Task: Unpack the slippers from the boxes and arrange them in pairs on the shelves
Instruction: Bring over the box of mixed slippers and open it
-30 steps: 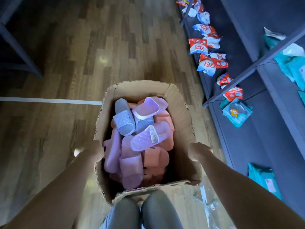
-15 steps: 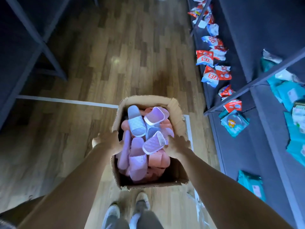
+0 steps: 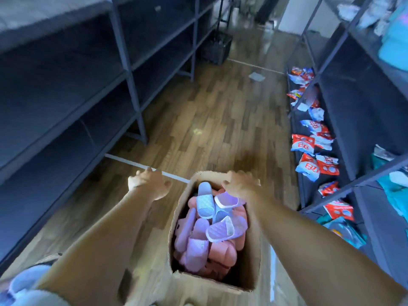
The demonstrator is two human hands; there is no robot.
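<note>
Standing in the aisle, a person bends over a cardboard box (image 3: 212, 281) on the wood floor (image 3: 209, 129). Dark shelves (image 3: 123, 62) run along the left side. More shelves (image 3: 344, 186) on the right carry red and white packets (image 3: 315, 166) and teal packs (image 3: 393, 191). A black crate (image 3: 217, 49) sits far down the aisle, with a scrap of paper (image 3: 257, 76) near it. The box is full of slippers: a pale blue slipper (image 3: 205, 200) and a purple slipper (image 3: 223, 229) lie on top of pink slippers (image 3: 220, 252). The left hand (image 3: 150, 184) hangs beside the box with a loose grip and holds nothing. The right hand (image 3: 240, 184) lies on the far rim, fingers bent over it; I cannot tell if its grip has hold of the rim.
</note>
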